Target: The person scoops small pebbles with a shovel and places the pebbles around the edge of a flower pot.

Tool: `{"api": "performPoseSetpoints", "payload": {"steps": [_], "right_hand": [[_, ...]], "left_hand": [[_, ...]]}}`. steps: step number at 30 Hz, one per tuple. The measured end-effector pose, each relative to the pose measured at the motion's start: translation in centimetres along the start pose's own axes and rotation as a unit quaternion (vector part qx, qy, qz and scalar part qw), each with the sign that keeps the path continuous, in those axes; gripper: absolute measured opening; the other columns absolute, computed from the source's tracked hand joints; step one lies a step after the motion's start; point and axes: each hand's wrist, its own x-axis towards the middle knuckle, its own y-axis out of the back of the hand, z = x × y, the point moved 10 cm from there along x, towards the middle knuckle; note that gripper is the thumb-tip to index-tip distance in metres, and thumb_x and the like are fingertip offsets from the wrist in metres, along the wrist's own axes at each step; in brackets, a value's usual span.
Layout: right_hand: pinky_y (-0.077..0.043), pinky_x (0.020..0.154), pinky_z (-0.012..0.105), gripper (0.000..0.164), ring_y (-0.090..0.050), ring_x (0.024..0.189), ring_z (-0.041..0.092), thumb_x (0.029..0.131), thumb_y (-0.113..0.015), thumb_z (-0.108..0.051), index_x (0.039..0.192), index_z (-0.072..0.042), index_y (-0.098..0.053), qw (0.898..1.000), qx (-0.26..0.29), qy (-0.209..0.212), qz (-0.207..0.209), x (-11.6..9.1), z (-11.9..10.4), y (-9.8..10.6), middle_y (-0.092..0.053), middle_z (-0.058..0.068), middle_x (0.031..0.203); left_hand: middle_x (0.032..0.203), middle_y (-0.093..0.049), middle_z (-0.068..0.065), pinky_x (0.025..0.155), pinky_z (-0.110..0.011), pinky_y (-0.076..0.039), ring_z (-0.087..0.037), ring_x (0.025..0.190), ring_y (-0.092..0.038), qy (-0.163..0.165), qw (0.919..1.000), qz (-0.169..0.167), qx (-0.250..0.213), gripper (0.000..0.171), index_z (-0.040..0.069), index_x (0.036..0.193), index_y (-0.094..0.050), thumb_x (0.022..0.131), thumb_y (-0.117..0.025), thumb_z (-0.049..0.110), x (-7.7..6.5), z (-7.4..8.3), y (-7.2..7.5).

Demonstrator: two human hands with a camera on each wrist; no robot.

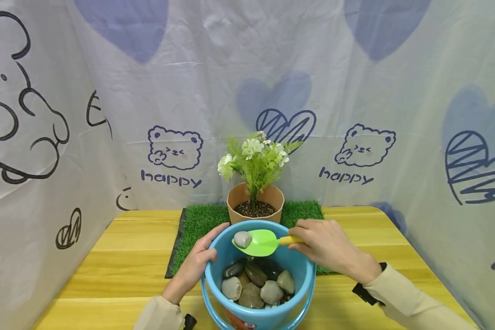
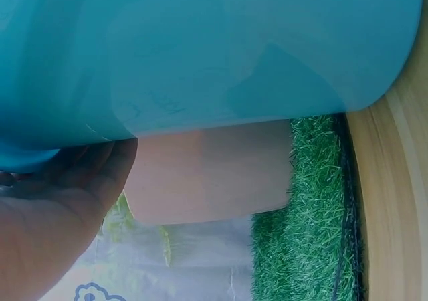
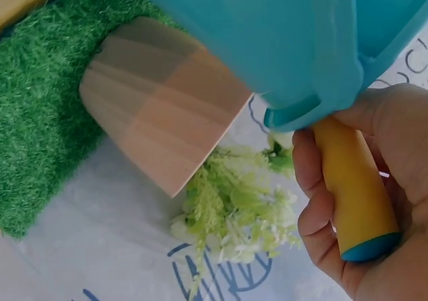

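Note:
A blue bucket point(image 1: 214, 275) with several grey and brown stones point(image 1: 251, 295) inside stands at the front of the table. My left hand point(image 1: 195, 263) grips its rim on the left side; in the left wrist view the fingers point(image 2: 107, 167) lie along the outer wall. In my right hand point(image 1: 327, 243) is a toy shovel with a green blade point(image 1: 264, 243). The fingers wrap round its yellow handle point(image 3: 354, 187) in the right wrist view. One pale grey stone point(image 1: 243, 239) rests near the blade's tip, above the bucket's opening.
Behind the bucket, a tan flowerpot point(image 1: 235, 206) with dark soil and a white-flowered plant point(image 1: 253, 160) stands on a green turf mat point(image 1: 202, 229). The wooden table point(image 1: 128, 256) extends to both sides. Printed white cloth point(image 1: 214, 91) hangs around the back and sides.

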Motion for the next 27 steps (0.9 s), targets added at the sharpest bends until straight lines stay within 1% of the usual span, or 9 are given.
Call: {"api": "performPoseSetpoints", "payload": {"steps": [4, 8, 11, 15, 23, 27], "right_hand": [[-0.031, 0.047, 0.013, 0.021, -0.046, 0.056, -0.002, 0.08, -0.078, -0.031, 0.095, -0.017, -0.076, 1.0, 0.01, -0.003, -0.008, -0.2, 0.5, -0.1, -0.06, -0.009, 0.076], [-0.034, 0.048, 0.013, 0.022, -0.047, 0.058, -0.003, 0.08, -0.077, -0.031, 0.098, -0.017, -0.077, 1.0, 0.022, -0.013, -0.014, -0.1, 0.8, -0.2, -0.062, -0.009, 0.078], [-0.034, 0.048, 0.013, 0.023, -0.048, 0.058, -0.003, 0.08, -0.078, -0.03, 0.098, -0.017, -0.077, 1.0, 0.025, -0.014, -0.006, -0.1, 0.9, -0.1, -0.063, -0.009, 0.079], [-0.034, 0.048, 0.013, 0.023, -0.048, 0.057, -0.003, 0.08, -0.078, -0.03, 0.098, -0.017, -0.077, 0.999, 0.029, -0.019, -0.001, 0.0, 1.0, -0.1, -0.064, -0.008, 0.08], [-0.037, 0.05, 0.013, 0.021, -0.049, 0.059, -0.004, 0.081, -0.077, -0.032, 0.098, -0.019, -0.078, 0.998, 0.038, -0.048, -0.007, -0.5, 1.5, -0.4, -0.066, -0.01, 0.082], [-0.036, 0.05, 0.013, 0.022, -0.047, 0.058, -0.005, 0.081, -0.077, -0.032, 0.098, -0.019, -0.078, 0.997, 0.051, -0.058, -0.007, -0.6, 1.7, -0.5, -0.066, -0.01, 0.082]], "left_hand": [[0.156, -0.033, -0.016, 0.091, -0.038, -0.045, -0.04, 0.133, -0.044, -0.006, 1.0, 0.002, 0.007, 0.079, 0.016, 0.155, -0.03, 0.077, -0.038, 0.001, 0.0, 0.1, 0.1], [0.154, -0.037, -0.018, 0.084, -0.038, -0.044, -0.04, 0.126, -0.049, -0.014, 0.9998, -0.002, 0.013, 0.079, 0.015, 0.154, -0.031, 0.077, -0.038, 0.001, 0.1, 0.4, 0.1], [0.153, -0.038, -0.018, 0.085, -0.038, -0.044, -0.039, 0.125, -0.05, -0.013, 0.9998, -0.002, 0.014, 0.079, 0.016, 0.154, -0.031, 0.077, -0.038, 0.0, 0.2, 0.5, 0.2], [0.153, -0.037, -0.019, 0.086, -0.038, -0.046, -0.04, 0.127, -0.049, -0.013, 0.9998, -0.006, 0.013, 0.079, 0.015, 0.154, -0.03, 0.077, -0.038, 0.0, 0.2, 0.5, 0.2], [0.152, -0.039, -0.02, 0.081, -0.038, -0.044, -0.042, 0.123, -0.05, -0.016, 0.9995, -0.023, 0.013, 0.078, 0.015, 0.155, -0.029, 0.079, -0.038, 0.0, 0.3, 0.4, -0.1], [0.152, -0.039, -0.02, 0.084, -0.039, -0.046, -0.042, 0.126, -0.05, -0.011, 0.9997, -0.022, 0.008, 0.079, 0.015, 0.155, -0.029, 0.078, -0.038, 0.0, 0.2, 0.2, -0.1]]}}
